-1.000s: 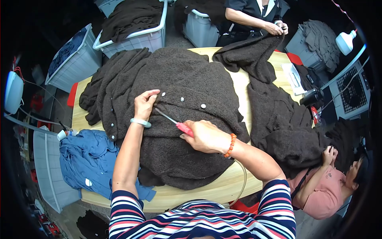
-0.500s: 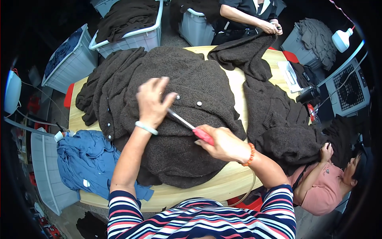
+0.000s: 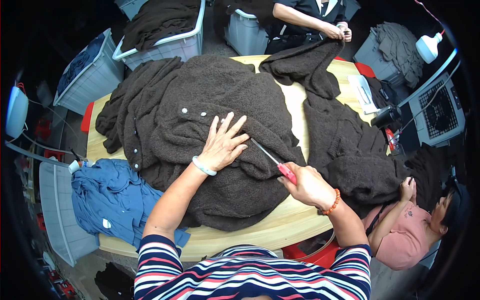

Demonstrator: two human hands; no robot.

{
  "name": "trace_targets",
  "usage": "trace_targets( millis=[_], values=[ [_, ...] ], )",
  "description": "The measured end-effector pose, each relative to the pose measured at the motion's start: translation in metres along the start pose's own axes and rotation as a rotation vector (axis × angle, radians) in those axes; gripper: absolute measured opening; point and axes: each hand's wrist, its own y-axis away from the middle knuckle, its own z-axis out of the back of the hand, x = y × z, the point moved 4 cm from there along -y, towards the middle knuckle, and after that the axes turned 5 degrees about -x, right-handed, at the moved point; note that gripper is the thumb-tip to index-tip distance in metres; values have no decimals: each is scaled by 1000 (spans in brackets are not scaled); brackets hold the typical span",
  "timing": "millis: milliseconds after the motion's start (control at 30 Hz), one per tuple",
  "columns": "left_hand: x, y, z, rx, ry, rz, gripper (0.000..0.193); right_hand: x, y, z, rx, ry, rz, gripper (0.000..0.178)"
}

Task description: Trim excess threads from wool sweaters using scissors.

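Observation:
A dark brown knitted cardigan [image 3: 220, 90] is spread in a thick heap across the table in front of me. Pale round buttons [image 3: 184, 111] run along a folded edge of it. My left hand [image 3: 223, 145] lies flat on the knit with its fingers spread, partly over that edge. In my right hand [image 3: 309, 185] is a pink-handled tool [image 3: 287, 173] with a long thin metal shaft. The shaft points up and left, its tip at the knit just right of my left fingertips. Whether the tip touches the cloth I cannot tell.
Blue garments [image 3: 112, 200] are piled at the table's left edge. More brown knitwear [image 3: 350, 145] lies on the right, by a person in pink [image 3: 405, 230]. Another person's hands [image 3: 340, 32] hold brown knit across the table [image 3: 295, 107]. Grey bins [image 3: 165, 55] and lamps [image 3: 430, 47] stand around.
Both my hands have moved right along the button edge, the pink-handled tool with them. My left hand now lies flatter, and buttons it covered before show to its left.

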Motion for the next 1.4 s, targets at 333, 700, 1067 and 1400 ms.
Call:
trace_targets(
  millis=[333,700,1067,1400],
  values=[
    [-4,16,-3,-48,-30,-21,31,30,-49,-20,52,-33,89,30],
    [6,24,-6,-46,18,40,36,5,-21,-4,78,38,14,31],
    [40,7,25,-476,669,526,40,50,-36,-13,20,-243,244,30],
    [111,21,1,-380,242,597,25,57,-56,-19,103,-38,138,33]
  ],
)
